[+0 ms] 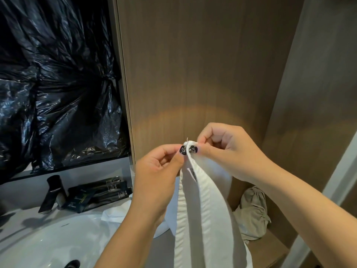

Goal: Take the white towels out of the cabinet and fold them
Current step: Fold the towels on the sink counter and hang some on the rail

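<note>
White towel (202,209) hangs straight down from both hands, held in front of the open wooden cabinet (193,74); long axis vertical, lower end out of frame. Left hand (158,175) and right hand (229,149) meet at the top edge, thumbs side by side, each pinching a top corner or hem against curled fingers. Hands touching at the thumbs, level with each other; neither clearly nearer the cloth, since both sit on the same point.

Judgement: corners appear brought together, so the towel is doubled lengthwise; the next fold likely turns on the cloth dropping plumb below the pinch, with the free end low and unseen.

Fabric: thick cotton, ribbed or gathered band along the hem, small sewn label (192,174) just below the pinch, a loose thread at the top. Soft, limp, drapes in long parallel folds.

Nearby: beige drawstring cloth bag (253,209) on the cabinet shelf, right of the towel. Left, white glossy basin (48,242), dark faucet (54,192), black toiletry boxes (100,192) by the wall. Black crinkled plastic sheeting (58,74) covers the area above.
</note>
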### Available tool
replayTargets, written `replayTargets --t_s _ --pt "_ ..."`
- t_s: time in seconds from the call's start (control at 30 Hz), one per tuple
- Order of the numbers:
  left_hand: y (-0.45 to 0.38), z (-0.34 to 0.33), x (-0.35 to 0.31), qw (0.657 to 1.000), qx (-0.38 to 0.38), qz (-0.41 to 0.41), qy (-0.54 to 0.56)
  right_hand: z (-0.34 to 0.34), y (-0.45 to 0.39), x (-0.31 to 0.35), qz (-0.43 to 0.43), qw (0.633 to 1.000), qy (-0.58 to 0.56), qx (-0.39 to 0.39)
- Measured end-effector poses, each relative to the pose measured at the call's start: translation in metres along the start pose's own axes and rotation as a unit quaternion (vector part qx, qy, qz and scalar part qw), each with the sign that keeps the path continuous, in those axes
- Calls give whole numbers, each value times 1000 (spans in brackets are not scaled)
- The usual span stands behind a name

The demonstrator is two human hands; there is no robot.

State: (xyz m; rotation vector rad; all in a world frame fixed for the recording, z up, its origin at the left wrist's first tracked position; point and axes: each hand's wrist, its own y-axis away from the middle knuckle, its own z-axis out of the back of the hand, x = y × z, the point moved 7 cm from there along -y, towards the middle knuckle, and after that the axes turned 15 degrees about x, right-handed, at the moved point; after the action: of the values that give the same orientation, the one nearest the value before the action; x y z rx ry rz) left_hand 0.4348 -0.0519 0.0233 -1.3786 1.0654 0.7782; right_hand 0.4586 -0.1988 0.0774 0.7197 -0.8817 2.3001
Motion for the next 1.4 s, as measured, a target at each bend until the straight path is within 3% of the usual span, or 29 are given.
replayTargets --t_s 0.2,0.37,0.43,0.57,0.77,0.93,1.07,1.2,1.4 --pt "-3 -5 -16 999 33 -31 -16 12 -2 9 -19 993 117 -21" --pt "1 -13 -19 996 62 -51 -26 11 -3 -4 -64 986 156 18" --pt "0 -14 -13 998 52 -42 -6 13 -4 -11 -82 988 130 24" --pt "-2 -10 -6 999 16 -45 23 6 -11 -18 -113 979 125 111" --pt "-4 -4 7 999 -10 -22 35 -1 -18 -22 -135 961 204 127" --pt "2 7 24 999 -52 17 2 -23 -19 -34 -121 964 156 177" --pt "8 17 40 993 -94 53 -50 -33 -20 -46 -110 972 142 154" --pt "10 26 47 990 -115 22 -81 -36 -21 -42 -45 983 165 72" --pt "16 18 80 993 -44 26 -104 3 -31 -34 2 987 137 -87"
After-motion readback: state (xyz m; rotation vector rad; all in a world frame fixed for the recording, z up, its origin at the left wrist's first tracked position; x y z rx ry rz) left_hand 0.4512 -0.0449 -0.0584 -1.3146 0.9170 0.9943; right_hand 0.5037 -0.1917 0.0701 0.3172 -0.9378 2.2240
